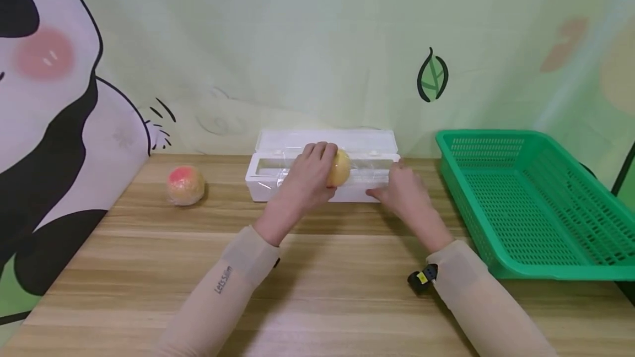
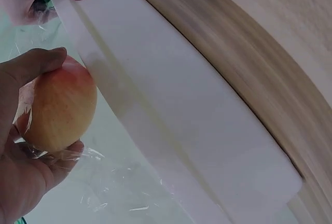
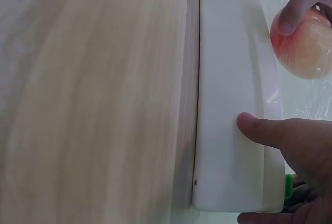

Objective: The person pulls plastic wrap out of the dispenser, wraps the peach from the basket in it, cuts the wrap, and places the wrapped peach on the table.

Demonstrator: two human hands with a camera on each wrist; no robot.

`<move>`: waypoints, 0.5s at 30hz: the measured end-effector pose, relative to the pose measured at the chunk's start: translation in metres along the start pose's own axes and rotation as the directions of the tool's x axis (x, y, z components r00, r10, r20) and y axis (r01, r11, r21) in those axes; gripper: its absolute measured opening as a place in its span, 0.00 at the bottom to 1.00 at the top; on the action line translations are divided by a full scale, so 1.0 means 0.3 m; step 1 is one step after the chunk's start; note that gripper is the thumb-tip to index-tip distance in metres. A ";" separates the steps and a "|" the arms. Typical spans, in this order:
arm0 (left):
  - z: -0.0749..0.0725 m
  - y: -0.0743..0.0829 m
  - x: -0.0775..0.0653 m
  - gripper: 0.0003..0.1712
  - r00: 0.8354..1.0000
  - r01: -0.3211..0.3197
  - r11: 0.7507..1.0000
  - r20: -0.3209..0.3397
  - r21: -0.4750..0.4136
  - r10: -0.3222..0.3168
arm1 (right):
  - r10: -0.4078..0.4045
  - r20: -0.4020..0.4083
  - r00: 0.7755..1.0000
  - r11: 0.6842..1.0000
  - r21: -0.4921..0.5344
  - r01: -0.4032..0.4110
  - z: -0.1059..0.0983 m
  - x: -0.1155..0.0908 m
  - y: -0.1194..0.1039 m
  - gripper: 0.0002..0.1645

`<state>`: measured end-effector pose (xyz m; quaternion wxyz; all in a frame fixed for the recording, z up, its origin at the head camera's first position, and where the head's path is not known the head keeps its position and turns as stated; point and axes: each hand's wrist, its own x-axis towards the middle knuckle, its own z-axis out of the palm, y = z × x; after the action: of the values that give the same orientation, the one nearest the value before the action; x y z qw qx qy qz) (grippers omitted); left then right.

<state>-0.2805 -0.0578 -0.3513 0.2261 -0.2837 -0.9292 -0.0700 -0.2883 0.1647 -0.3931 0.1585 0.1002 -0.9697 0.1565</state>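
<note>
My left hand [image 1: 306, 178] holds a yellow-red peach [image 1: 340, 168] over a white cling film box [image 1: 349, 194]. In the left wrist view, thumb and fingers are curled round the peach [image 2: 65, 107], and clear film [image 2: 124, 187] clings to it and spreads beside the box. My right hand [image 1: 408, 191] grips the box's right end. In the right wrist view, its thumb [image 3: 259, 129] presses on the box's front, with the other fingers bent round the end and behind. A small green piece [image 3: 289, 186] shows by those fingers; what it is I cannot tell.
Another peach [image 1: 186, 185], wrapped in film, sits on the wooden table [image 1: 317, 280] at the left. A green perforated basket [image 1: 511, 269] stands at the right. The box's lid [image 1: 327, 139] is raised at the back, near a printed cloth backdrop [image 1: 317, 59].
</note>
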 end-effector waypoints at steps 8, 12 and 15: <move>-0.017 -0.011 -0.004 0.42 0.999 -0.042 0.999 -0.017 0.002 0.042 | 0.039 0.000 0.999 0.999 0.007 -0.039 0.007 0.003 -0.001 0.47; -0.033 -0.014 -0.008 0.43 0.997 -0.062 0.998 -0.036 0.024 0.062 | 0.036 -0.001 0.999 0.999 0.012 -0.036 0.005 0.004 0.000 0.46; -0.045 -0.015 -0.010 0.43 0.997 -0.068 0.997 -0.043 0.031 0.069 | 0.047 0.001 0.999 0.999 0.013 -0.047 0.004 0.004 -0.004 0.46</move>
<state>-0.2758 -0.0665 -0.3407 0.2530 -0.3105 -0.9147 -0.0547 -0.2896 0.1631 -0.3935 0.1539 0.0786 -0.9708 0.1665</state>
